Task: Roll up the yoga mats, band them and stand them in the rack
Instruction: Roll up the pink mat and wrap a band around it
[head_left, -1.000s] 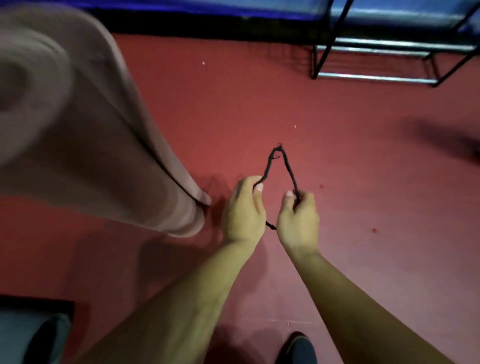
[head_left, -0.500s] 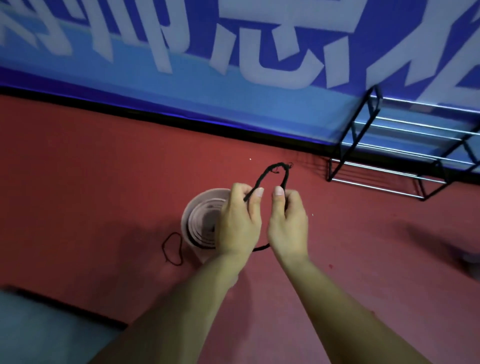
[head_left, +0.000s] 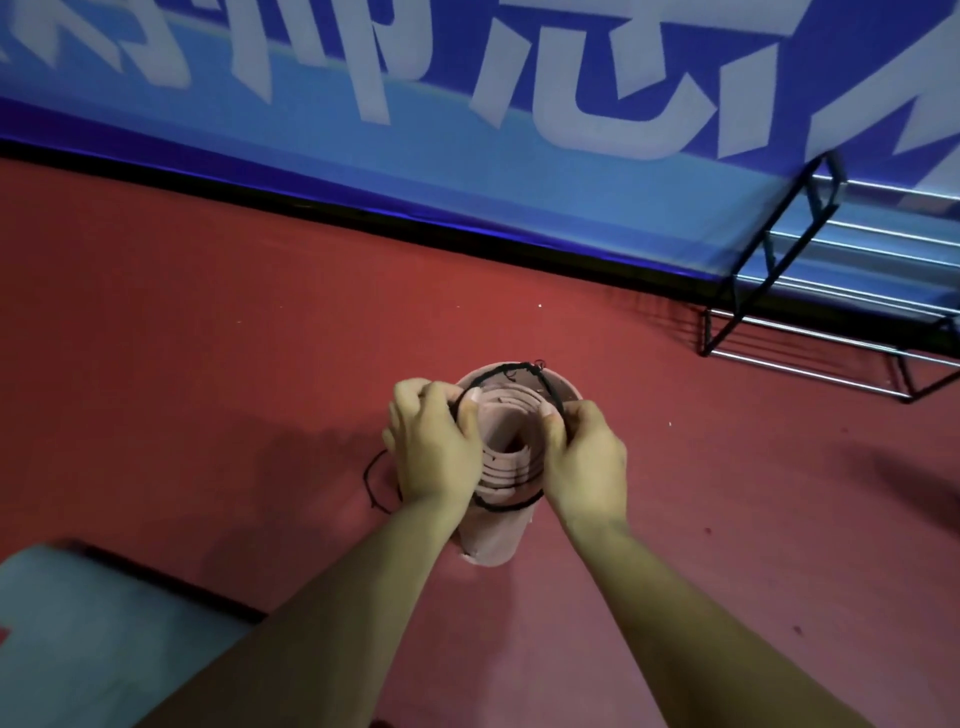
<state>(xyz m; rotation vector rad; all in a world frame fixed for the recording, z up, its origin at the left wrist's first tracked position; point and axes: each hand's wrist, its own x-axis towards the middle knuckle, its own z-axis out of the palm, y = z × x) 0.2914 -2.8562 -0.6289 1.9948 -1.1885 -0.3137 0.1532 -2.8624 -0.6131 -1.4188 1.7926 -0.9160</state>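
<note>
A rolled pink yoga mat (head_left: 493, 540) stands upright on the red floor, and I look down into its spiral top. A black elastic band (head_left: 506, 370) is stretched into a loop around the top rim of the roll. My left hand (head_left: 434, 447) grips the band on the roll's left side. My right hand (head_left: 584, 460) grips it on the right side. A second black band (head_left: 371, 480) lies on the floor just left of the roll, partly hidden by my left hand.
A black and chrome metal rack (head_left: 831, 306) stands at the right against a blue banner wall (head_left: 467, 104). A grey-blue mat (head_left: 93, 634) lies on the floor at the bottom left. The red floor (head_left: 208, 338) stretches around the roll.
The band was held small between my fingers above the floor; my hands have spread apart and lowered it over the top of the upright pink roll. My view has tilted up to the wall.
</note>
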